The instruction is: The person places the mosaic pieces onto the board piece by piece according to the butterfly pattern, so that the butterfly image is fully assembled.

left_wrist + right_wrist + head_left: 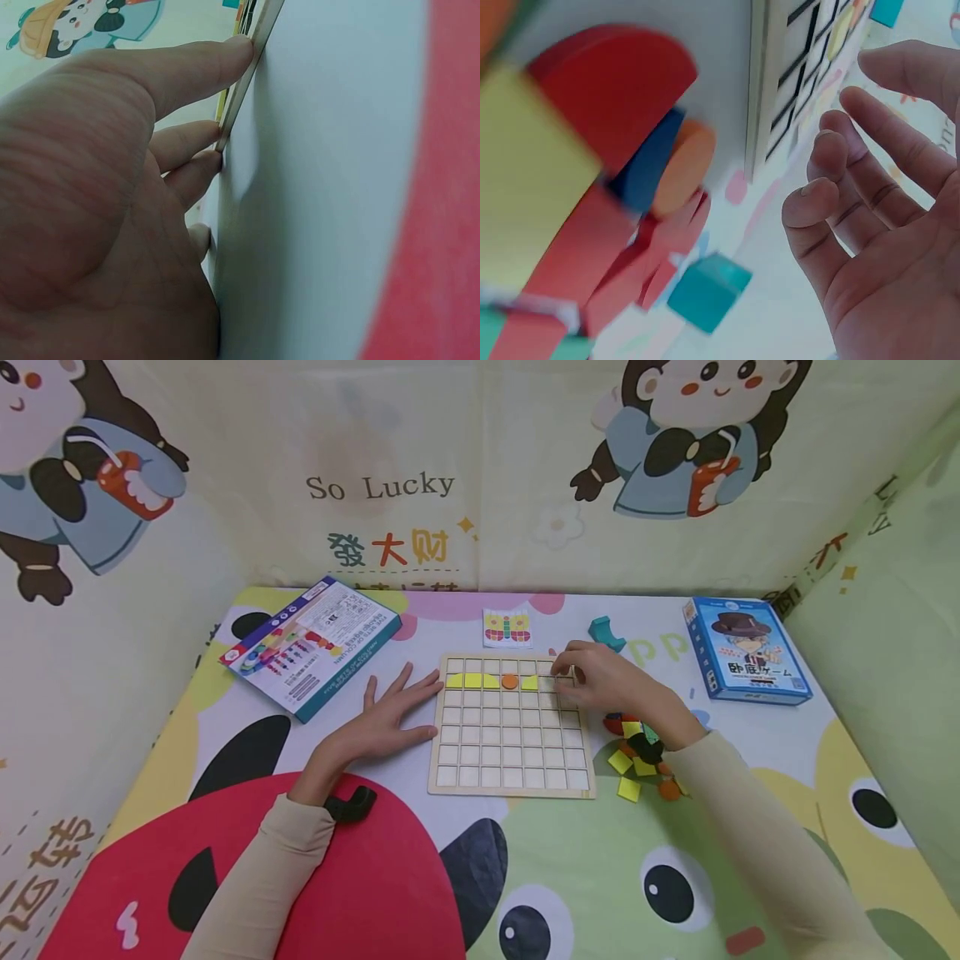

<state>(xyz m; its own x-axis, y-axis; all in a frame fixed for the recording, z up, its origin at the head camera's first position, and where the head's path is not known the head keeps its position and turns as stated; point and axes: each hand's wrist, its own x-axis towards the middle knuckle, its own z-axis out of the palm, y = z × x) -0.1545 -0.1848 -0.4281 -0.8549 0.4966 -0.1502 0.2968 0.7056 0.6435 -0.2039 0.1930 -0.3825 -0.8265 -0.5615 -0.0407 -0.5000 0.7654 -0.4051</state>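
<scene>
A wooden grid board (512, 783) lies flat on the table, with several yellow pieces (472, 681) and one orange round piece (510, 682) in a row near its far edge. My left hand (386, 720) is spread at the board's left side, and its thumb and fingertips touch the edge there in the left wrist view. Over the board's far right corner hovers my right hand (609, 681), fingers loosely bent. In the right wrist view its thumb (907, 67) stands apart from the fingers, with nothing between them. Beside the board, partly under the right forearm, lies a pile of coloured pieces (630, 762).
A butterfly pattern card (507, 628) lies beyond the board, with a teal curved block (606, 633) to its right. One box (311, 647) lies at the back left, a blue box (746, 652) at the back right. A patterned cloth covers table and walls.
</scene>
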